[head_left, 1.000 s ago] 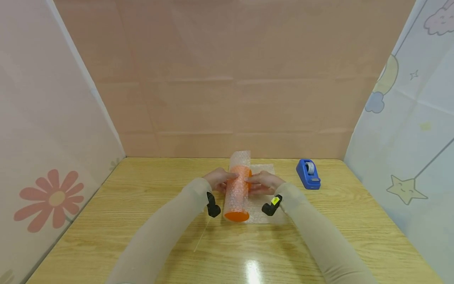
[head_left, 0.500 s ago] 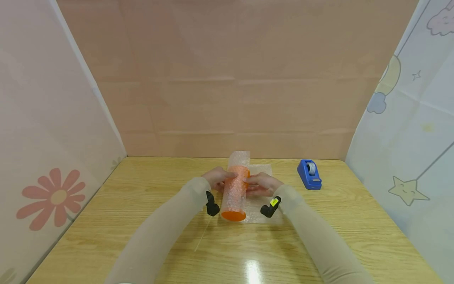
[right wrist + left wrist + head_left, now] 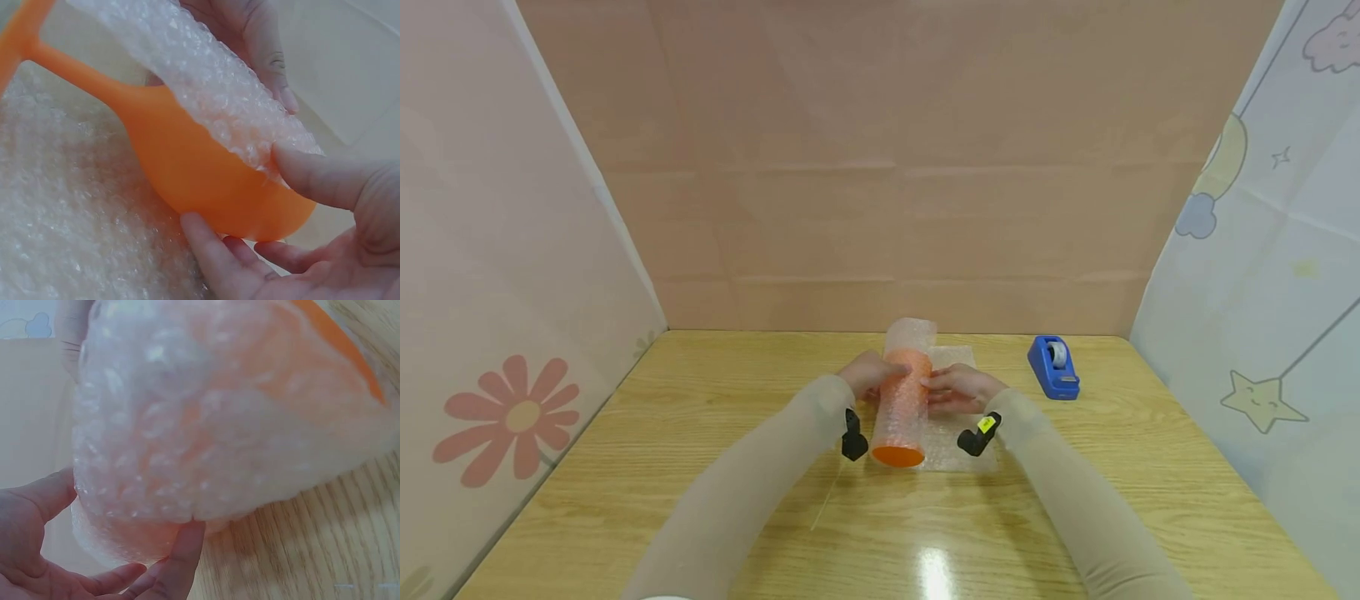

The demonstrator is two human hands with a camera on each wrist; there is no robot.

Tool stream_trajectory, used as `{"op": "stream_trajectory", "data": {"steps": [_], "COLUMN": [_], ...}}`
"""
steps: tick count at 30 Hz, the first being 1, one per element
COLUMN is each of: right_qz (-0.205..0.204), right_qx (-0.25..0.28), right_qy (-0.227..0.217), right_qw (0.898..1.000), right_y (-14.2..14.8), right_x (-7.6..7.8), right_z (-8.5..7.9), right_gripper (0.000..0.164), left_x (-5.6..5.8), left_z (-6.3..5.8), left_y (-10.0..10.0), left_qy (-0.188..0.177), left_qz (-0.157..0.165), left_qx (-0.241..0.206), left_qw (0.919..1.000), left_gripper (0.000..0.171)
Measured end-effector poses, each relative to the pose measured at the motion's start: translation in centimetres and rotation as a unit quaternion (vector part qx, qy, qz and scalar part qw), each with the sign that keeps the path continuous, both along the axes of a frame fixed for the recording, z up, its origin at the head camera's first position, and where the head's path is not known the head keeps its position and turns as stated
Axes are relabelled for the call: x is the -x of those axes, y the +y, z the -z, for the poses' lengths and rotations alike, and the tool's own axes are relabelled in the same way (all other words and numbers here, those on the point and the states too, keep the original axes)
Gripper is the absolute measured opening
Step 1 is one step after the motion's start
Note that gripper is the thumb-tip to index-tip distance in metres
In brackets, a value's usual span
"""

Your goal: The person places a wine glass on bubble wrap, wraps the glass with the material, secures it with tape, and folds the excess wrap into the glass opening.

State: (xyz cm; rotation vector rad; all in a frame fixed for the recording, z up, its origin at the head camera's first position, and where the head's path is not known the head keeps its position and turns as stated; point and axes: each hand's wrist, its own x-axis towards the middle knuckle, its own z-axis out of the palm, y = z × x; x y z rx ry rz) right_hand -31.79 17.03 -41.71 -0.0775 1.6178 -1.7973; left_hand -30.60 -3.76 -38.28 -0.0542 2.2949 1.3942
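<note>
An orange goblet [image 3: 194, 169] lies on its side, partly covered by bubble wrap [image 3: 901, 421]. Its round orange end [image 3: 898, 457] faces the near side in the head view. My left hand [image 3: 862, 374] holds the wrapped goblet from the left, thumb on top and fingers underneath in the left wrist view. From the right, my right hand [image 3: 964, 387] grips the bowl. In the right wrist view its thumb presses the wrap's edge onto the bowl, while the fingers support it from below. The stem and part of the bowl show bare there.
More bubble wrap [image 3: 951, 450] lies flat under and to the right of the goblet. A blue tape dispenser [image 3: 1053, 367] stands at the back right of the wooden table [image 3: 700, 400]. A thin pale strip [image 3: 826, 504] lies near the left forearm.
The goblet and its wrap have shifted slightly, and less bare orange shows along the upper right side. My right hand has edged slightly to the right. Both hands keep their hold.
</note>
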Motion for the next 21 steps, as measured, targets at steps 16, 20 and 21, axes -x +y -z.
{"op": "stream_trajectory", "data": {"steps": [16, 20, 21], "right_qz": [0.058, 0.047, 0.045], "right_qx": [-0.175, -0.163, -0.157], "right_qy": [0.102, 0.116, 0.116], "right_qw": [0.978, 0.979, 0.980], "right_y": [-1.0, -1.1, -1.1], "right_x": [-0.6, -0.5, -0.5], "right_z": [-2.0, -1.9, -1.9], "right_gripper": [0.044, 0.030, 0.028], "left_x": [0.2, 0.3, 0.3], "left_z": [0.3, 0.4, 0.4], "left_y": [0.2, 0.2, 0.2], "left_qy": [0.012, 0.010, 0.010], "left_qz": [0.011, 0.013, 0.013], "left_qx": [-0.001, -0.002, -0.002], "left_qw": [0.9999, 0.9999, 0.9999], "left_gripper": [0.047, 0.050, 0.050]}}
